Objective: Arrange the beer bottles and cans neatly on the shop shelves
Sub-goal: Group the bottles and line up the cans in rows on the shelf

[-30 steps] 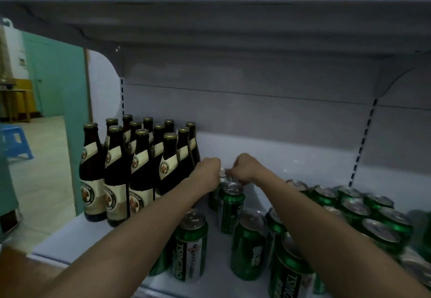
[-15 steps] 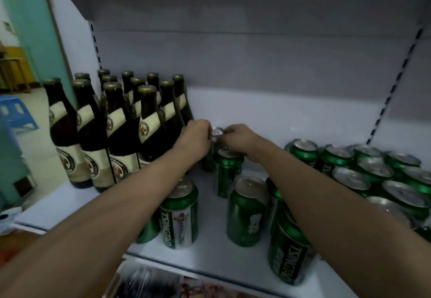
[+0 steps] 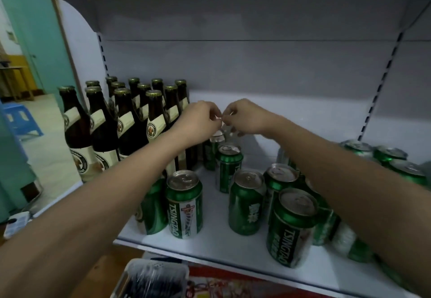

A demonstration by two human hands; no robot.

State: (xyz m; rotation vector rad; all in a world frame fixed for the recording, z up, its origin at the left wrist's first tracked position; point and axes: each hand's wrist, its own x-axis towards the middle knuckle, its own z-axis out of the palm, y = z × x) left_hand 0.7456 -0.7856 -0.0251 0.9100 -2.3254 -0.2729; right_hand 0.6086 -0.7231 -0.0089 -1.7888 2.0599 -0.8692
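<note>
Both my hands meet at the back of the white shelf point(image 3: 233, 248). My left hand point(image 3: 198, 118) and my right hand point(image 3: 245, 118) pinch fingertips together on the silver top of a rear green can point(image 3: 213, 148), whose body is mostly hidden. Right in front of it stands another green can point(image 3: 228, 167). Several dark brown beer bottles point(image 3: 130, 125) with cream labels stand in rows at the left. Several green Tsingtao cans point(image 3: 184, 204) stand loosely across the shelf's front and middle, and more cans point(image 3: 396, 160) are grouped at the right.
The grey back panel point(image 3: 256, 69) and the shelf above close in the space. A lower shelf holds a wrapped package point(image 3: 151, 279). Left of the unit are a green wall, a tiled floor and a blue stool point(image 3: 18, 120).
The view has dropped and come closer to the shelf. Both hands stay together over the same rear can, with only small finger movement.
</note>
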